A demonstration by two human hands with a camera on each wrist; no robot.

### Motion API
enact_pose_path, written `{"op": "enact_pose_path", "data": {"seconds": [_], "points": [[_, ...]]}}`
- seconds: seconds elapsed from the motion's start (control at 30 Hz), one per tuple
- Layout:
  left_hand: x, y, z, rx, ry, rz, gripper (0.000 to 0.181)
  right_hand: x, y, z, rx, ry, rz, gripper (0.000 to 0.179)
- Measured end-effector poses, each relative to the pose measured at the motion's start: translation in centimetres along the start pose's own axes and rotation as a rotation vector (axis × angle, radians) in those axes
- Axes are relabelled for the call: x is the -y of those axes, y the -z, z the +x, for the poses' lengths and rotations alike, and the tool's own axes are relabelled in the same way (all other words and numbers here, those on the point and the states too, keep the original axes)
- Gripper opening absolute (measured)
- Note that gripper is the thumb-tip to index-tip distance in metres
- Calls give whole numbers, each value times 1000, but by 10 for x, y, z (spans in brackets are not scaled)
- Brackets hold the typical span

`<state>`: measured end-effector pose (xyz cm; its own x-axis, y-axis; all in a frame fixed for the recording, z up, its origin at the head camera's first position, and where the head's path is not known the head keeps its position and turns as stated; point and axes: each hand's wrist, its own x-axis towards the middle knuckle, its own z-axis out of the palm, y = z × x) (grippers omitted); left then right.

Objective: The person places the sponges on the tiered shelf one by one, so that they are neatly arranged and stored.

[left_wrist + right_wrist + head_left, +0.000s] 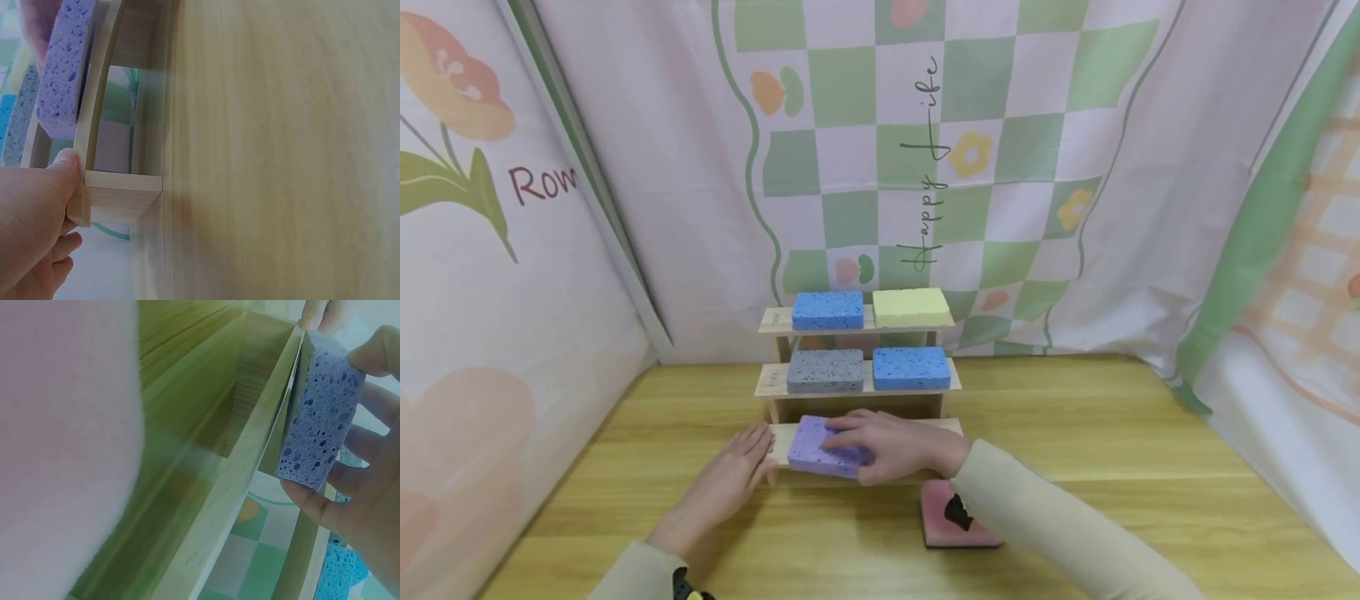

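A purple sponge [814, 448] lies on the left part of the lowest tier of a wooden three-tier rack [942, 426]. My right hand [891, 446] comes over it from the right and grips it, with the thumb and fingers spread round its edges in the right wrist view. At the tier's left end, my left hand [730, 475] holds the board; the thumb [65, 164] lies along the board's edge, and the other fingers curl on its far side. Part of the purple sponge's right side is hidden under my right hand.
On the top tier sit a blue sponge [827, 311] and a yellow sponge [912, 308]. The middle tier bears a grey sponge [825, 372] and another blue sponge [912, 369]. A pink sponge [938, 521] lies on the wooden table [1075, 433], partly behind the right sleeve. Printed curtains [685, 208] enclose the table.
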<state>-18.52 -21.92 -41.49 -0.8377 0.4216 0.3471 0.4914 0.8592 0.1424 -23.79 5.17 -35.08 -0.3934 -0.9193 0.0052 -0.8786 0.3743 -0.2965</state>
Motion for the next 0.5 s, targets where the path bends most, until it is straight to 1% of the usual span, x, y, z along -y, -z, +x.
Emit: {"op": "enact_pose_path", "data": {"seconds": [0.1,0.3,0.37,0.5], "points": [[0,0,0,10,4,-2,46,-2,-2,3,0,6,11,57],[0,0,0,21,19,-11,47,-6,-2,9,15,-8,62,55],[0,0,0,22,20,-9,47,-8,-3,11,15,-9,63,55],[1,0,0,19,17,-8,47,-10,-5,13,-6,1,28,55]]}}
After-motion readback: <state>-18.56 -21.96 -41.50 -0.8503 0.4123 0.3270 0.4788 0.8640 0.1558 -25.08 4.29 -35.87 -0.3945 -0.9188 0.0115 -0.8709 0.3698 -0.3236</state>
